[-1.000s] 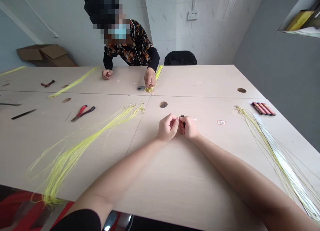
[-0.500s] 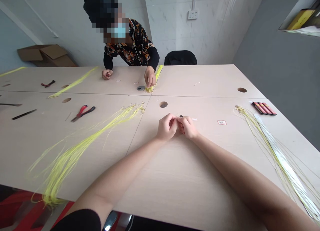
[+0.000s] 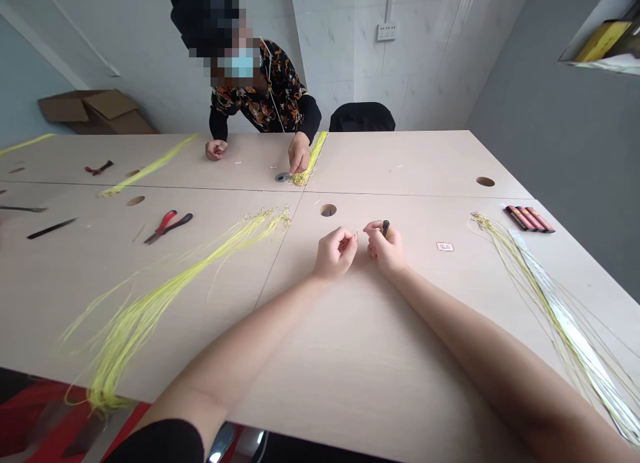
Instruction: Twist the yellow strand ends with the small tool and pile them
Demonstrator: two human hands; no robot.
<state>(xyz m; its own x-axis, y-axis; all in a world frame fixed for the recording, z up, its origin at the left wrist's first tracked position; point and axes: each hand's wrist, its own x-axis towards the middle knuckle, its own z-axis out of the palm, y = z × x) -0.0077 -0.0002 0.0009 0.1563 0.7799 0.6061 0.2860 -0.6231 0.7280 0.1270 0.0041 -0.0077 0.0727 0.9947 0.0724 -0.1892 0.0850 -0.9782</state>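
Over the middle of the table, my left hand (image 3: 336, 253) is closed in a pinch. A tiny pale tip shows at its fingertips, too small to name. Just to its right, my right hand (image 3: 387, 253) is curled around a small black handle (image 3: 385, 228) with a yellowish stripe, its top end sticking up; the rest is hidden in the palm. A small gap separates the two hands. Left of them lies a long bundle of yellow cords (image 3: 185, 279) with small metal ends. Another cord bundle (image 3: 540, 286) lies far right, beside a white strip (image 3: 550, 296).
Red-and-black pliers (image 3: 167, 228) and black tweezers (image 3: 51, 228) lie left. A cable hole (image 3: 329, 210) is just beyond my hands. A small red-bordered label (image 3: 445, 247) and several red-black sticks (image 3: 530, 219) lie right. Opposite, a co-worker's hand (image 3: 299, 153) touches yellow cords (image 3: 316, 153).
My right hand has moved away from my left hand, to the right, and the black handle now stands up in it. It now covers a small label. My left hand has hardly moved.
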